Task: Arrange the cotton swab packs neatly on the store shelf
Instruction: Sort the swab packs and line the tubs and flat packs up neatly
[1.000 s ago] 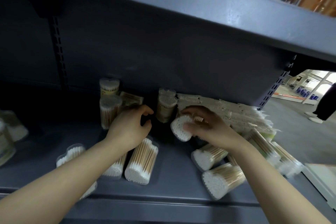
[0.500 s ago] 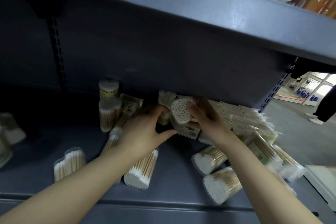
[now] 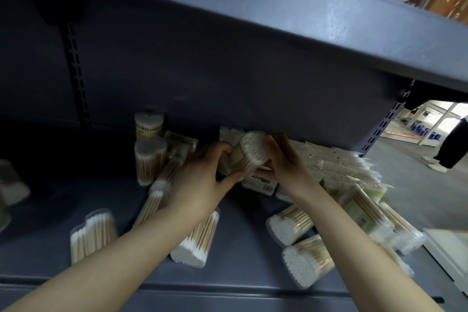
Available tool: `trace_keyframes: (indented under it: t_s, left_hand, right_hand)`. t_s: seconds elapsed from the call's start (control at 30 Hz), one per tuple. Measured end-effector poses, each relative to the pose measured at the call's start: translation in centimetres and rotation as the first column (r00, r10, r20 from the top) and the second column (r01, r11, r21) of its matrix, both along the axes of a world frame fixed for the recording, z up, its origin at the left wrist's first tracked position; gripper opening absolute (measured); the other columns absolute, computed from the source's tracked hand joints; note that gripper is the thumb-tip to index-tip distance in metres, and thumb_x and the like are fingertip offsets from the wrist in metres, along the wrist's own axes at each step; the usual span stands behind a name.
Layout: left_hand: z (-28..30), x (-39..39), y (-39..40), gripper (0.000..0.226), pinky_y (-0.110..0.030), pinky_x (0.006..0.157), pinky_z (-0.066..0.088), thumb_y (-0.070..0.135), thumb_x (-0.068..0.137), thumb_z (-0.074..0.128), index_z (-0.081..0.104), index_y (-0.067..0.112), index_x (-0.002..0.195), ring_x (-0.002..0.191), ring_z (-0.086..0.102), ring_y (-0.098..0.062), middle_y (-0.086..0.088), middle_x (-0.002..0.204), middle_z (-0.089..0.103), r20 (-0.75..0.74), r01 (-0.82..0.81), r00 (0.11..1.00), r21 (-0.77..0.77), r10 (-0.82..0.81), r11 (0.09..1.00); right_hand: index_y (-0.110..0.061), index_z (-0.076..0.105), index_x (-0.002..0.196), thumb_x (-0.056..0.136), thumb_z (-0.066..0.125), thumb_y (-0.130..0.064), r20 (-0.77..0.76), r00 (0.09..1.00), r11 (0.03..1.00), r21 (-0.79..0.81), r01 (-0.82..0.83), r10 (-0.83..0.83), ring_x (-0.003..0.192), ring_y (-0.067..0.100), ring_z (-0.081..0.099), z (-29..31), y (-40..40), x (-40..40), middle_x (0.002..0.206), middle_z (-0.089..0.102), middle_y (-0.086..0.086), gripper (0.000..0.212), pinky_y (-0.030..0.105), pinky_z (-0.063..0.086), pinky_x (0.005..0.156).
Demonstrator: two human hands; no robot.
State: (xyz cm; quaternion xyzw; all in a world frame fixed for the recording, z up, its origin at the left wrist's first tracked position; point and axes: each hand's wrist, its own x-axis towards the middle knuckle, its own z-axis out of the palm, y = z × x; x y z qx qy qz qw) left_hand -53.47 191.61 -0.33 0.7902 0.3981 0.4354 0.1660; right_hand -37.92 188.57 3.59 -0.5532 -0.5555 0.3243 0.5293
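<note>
Both hands, left hand [image 3: 202, 177] and right hand [image 3: 283, 162], grip one swab pack [image 3: 247, 154] above the shelf [image 3: 240, 213]; best stand it upright beside the upright packs [image 3: 149, 159] (gently, they'd topple).

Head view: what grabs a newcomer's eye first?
Both hands, left and right, meet mid-shelf in a shared grip on one swab tub, its white tips facing the camera. Tipped tubs litter the shelf front; two upright tubs stand at the back left.
</note>
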Motion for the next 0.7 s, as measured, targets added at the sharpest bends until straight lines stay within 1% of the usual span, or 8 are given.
trace_keyframes:
  t_s: [0.1,0.17,0.2,0.3,0.4,0.5,0.6,0.7]
  left_hand:
    - [-0.2,0.0,0.1,0.049,-0.039,0.071,0.053,0.067,0.067,0.042,0.037,0.041,0.108,0.091,0.062,-0.018,0.003,0.107,0.063,0.043,0.028,0.999,-0.045,-0.026,0.999]
    - [-0.2,0.0,0.1,0.046,-0.041,0.072,0.053,0.063,0.069,0.051,0.037,0.043,0.108,0.091,0.062,-0.017,0.004,0.108,0.062,0.084,0.058,0.995,-0.095,-0.051,0.994]
    - [-0.1,0.1,0.1,0.046,-0.041,0.074,0.053,0.058,0.071,0.059,0.039,0.041,0.108,0.091,0.063,-0.017,0.004,0.107,0.061,0.116,0.081,0.991,-0.12,-0.067,0.989]
    - [-0.1,0.3,0.1,0.043,-0.04,0.077,0.054,0.034,0.076,0.073,0.049,0.027,0.11,0.09,0.062,-0.015,0.002,0.106,0.06,0.21,0.147,0.972,-0.17,-0.11,0.974]
    - [0.0,0.4,0.3,0.039,-0.034,0.078,0.054,0.028,0.075,0.074,0.05,0.026,0.105,0.089,0.062,-0.012,0.003,0.105,0.059,0.24,0.162,0.964,-0.195,-0.113,0.967]
    - [0.1,0.2,0.3,0.037,-0.035,0.076,0.054,0.027,0.073,0.075,0.051,0.022,0.101,0.081,0.061,-0.009,0.008,0.095,0.059,0.241,0.144,0.966,-0.23,-0.087,0.962]
    - [0.2,0.2,0.4,0.037,-0.035,0.072,0.054,0.024,0.073,0.076,0.049,0.023,0.098,0.075,0.059,-0.003,0.017,0.083,0.055,0.22,0.108,0.974,-0.247,-0.052,0.963]
    - [0.2,0.1,0.7,0.037,-0.036,0.072,0.052,0.019,0.075,0.075,0.046,0.024,0.097,0.076,0.06,-0.011,0.011,0.082,0.058,0.18,0.081,0.983,-0.259,-0.034,0.963]
  right_hand:
    - [-0.019,0.048,0.091,0.099,0.035,-0.019,0.032,0.999,0.999,0.042,0.006,-0.007,0.088,0.003,0.062,0.4,-0.2,0.0,0.095,0.058,-0.001,0.015,0.023,0.056,0.072]
    - [-0.015,0.05,0.089,0.099,0.037,-0.014,0.045,0.999,0.998,0.06,0.007,-0.009,0.074,-0.007,0.061,0.7,-0.2,-0.1,0.087,0.057,-0.002,0.016,0.016,0.053,0.065]
    - [-0.016,0.051,0.088,0.098,0.038,-0.013,0.074,0.997,0.997,0.072,0.012,-0.017,0.072,-0.007,0.06,0.7,-0.1,-0.1,0.086,0.057,-0.002,0.017,0.018,0.054,0.067]
    - [-0.028,0.051,0.083,0.097,0.043,-0.013,0.228,0.971,0.992,0.122,0.045,-0.072,0.074,-0.009,0.055,0.8,0.0,0.1,0.082,0.055,-0.012,0.023,0.03,0.052,0.077]
    - [-0.032,0.051,0.081,0.094,0.049,-0.012,0.281,0.95,0.982,0.166,0.092,-0.137,0.074,-0.011,0.053,0.9,0.0,0.4,0.083,0.055,-0.017,0.024,0.02,0.048,0.07]
    - [-0.032,0.053,0.079,0.089,0.054,-0.008,0.294,0.94,0.973,0.201,0.114,-0.171,0.073,-0.012,0.054,1.0,0.1,0.7,0.083,0.057,-0.016,0.026,0.011,0.047,0.064]
    - [-0.031,0.057,0.077,0.087,0.059,-0.007,0.287,0.947,0.979,0.182,0.095,-0.146,0.072,-0.009,0.057,1.1,0.2,1.0,0.079,0.061,-0.015,0.026,0.012,0.048,0.064]
    - [-0.026,0.061,0.081,0.086,0.062,-0.01,0.254,0.963,0.986,0.155,0.055,-0.094,0.074,-0.006,0.059,1.3,0.0,1.0,0.079,0.064,-0.013,0.017,0.013,0.05,0.066]
